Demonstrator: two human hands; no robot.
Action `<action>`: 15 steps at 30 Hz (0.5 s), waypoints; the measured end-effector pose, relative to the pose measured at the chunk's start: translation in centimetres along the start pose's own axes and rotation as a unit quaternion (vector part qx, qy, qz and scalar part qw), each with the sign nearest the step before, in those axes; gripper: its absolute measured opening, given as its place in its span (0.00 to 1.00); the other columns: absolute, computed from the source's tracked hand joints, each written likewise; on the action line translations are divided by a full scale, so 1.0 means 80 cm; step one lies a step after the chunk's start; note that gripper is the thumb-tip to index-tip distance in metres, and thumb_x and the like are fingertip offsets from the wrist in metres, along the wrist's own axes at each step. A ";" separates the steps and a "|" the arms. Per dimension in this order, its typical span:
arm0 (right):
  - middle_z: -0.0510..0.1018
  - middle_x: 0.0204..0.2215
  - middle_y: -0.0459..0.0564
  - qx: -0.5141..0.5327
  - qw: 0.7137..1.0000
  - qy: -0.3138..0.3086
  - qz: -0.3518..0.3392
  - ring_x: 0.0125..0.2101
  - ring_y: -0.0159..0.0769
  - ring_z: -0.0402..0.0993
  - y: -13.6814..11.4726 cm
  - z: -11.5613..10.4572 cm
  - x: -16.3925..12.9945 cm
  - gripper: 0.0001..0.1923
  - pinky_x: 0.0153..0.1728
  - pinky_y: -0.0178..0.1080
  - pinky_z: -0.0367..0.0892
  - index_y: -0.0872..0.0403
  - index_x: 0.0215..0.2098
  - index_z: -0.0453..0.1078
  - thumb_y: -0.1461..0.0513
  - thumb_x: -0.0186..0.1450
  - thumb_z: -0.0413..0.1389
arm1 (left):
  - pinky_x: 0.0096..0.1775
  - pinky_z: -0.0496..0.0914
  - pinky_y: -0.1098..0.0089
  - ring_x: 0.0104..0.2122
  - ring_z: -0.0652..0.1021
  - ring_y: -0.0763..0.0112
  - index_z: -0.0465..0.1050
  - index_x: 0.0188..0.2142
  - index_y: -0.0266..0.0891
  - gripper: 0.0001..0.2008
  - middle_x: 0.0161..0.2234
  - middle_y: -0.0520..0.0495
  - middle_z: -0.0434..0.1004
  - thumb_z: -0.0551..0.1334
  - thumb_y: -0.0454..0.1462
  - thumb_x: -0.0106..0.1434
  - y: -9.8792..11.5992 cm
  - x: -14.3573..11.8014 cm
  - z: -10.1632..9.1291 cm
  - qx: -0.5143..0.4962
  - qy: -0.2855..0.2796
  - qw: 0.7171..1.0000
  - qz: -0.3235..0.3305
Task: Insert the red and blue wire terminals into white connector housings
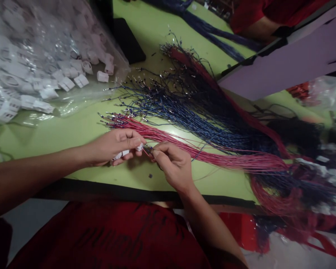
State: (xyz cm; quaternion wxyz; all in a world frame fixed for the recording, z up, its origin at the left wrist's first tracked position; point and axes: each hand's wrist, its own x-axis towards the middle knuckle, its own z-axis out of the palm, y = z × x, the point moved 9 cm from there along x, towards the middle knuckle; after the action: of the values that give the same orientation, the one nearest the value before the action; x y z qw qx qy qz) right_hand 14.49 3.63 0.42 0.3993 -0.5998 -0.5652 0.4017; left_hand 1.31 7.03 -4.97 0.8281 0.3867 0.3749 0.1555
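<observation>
My left hand (pixel 120 146) is closed on a white plastic connector housing (pixel 140 147), pinched between thumb and fingertips. More white housings (pixel 120 154) sit against its lower fingers. Just to the right, my right hand (pixel 172 162) pinches the terminal end of a wire (pixel 148 150) at the housing; how far the terminal sits in it I cannot tell. Behind my hands lies a bundle of red wires (pixel 168 140) with crimped metal tips pointing left. A bundle of blue wires (pixel 182 114) spreads out beyond it.
A clear plastic bag of white housings (pixel 72 76) lies at the left. Farther back are a dark red wire bundle (pixel 190 61) and a purple panel (pixel 291 56). Finished-looking wires with white connectors (pixel 330 179) pile up at the right. Another person's arm (pixel 257 30) shows at the top right.
</observation>
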 end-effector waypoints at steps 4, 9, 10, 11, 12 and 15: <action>0.75 0.22 0.43 -0.025 0.999 -0.020 -0.019 0.25 0.29 0.70 -0.005 0.006 0.000 0.09 0.29 0.35 0.66 0.53 0.26 0.71 0.64 0.64 0.55 | 0.10 0.57 0.82 0.15 0.66 0.82 0.71 0.36 0.37 0.05 0.28 0.52 0.74 0.62 0.37 0.65 0.001 0.000 0.001 -0.007 -0.007 1.000 -0.005; 0.75 0.23 0.44 -0.071 0.995 -0.015 -0.073 0.26 0.30 0.70 -0.015 0.007 0.002 0.09 0.30 0.35 0.67 0.52 0.26 0.69 0.66 0.64 0.53 | 0.11 0.57 0.81 0.14 0.64 0.83 0.70 0.35 0.38 0.07 0.27 0.52 0.75 0.62 0.40 0.65 0.000 0.002 0.002 0.049 -0.010 0.999 -0.005; 0.76 0.24 0.44 -0.075 0.993 -0.023 -0.084 0.26 0.30 0.71 -0.016 0.009 0.002 0.09 0.31 0.36 0.67 0.52 0.26 0.69 0.66 0.64 0.53 | 0.11 0.57 0.81 0.13 0.63 0.84 0.70 0.35 0.38 0.07 0.27 0.52 0.74 0.63 0.40 0.65 0.000 0.001 0.002 0.070 -0.010 0.998 -0.006; 0.76 0.24 0.44 -0.076 0.992 -0.031 -0.095 0.27 0.30 0.71 -0.018 0.012 0.002 0.09 0.32 0.36 0.68 0.52 0.27 0.70 0.67 0.64 0.53 | 0.12 0.58 0.81 0.13 0.63 0.84 0.70 0.35 0.38 0.07 0.26 0.53 0.74 0.63 0.40 0.64 0.000 0.001 0.002 0.090 -0.009 0.996 -0.006; 0.76 0.25 0.44 -0.074 0.991 -0.041 -0.103 0.27 0.30 0.72 -0.019 0.015 0.002 0.09 0.33 0.36 0.68 0.53 0.27 0.70 0.67 0.64 0.53 | 0.12 0.58 0.81 0.13 0.63 0.84 0.70 0.36 0.38 0.06 0.26 0.53 0.74 0.63 0.39 0.64 0.000 0.000 0.003 0.108 -0.008 0.994 -0.007; 0.77 0.25 0.44 -0.066 0.990 -0.057 -0.112 0.28 0.29 0.72 -0.018 0.024 0.002 0.09 0.33 0.35 0.68 0.53 0.28 0.70 0.68 0.64 0.53 | 0.13 0.58 0.81 0.13 0.63 0.84 0.70 0.36 0.39 0.07 0.23 0.55 0.72 0.62 0.40 0.64 0.001 -0.001 0.005 0.142 -0.003 0.990 -0.004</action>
State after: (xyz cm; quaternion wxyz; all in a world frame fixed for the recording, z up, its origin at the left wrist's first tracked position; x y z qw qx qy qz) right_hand 12.16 3.93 1.04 0.3689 -0.5337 -0.6759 0.3495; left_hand 1.53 6.86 -4.69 0.7669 0.4989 0.3922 0.0959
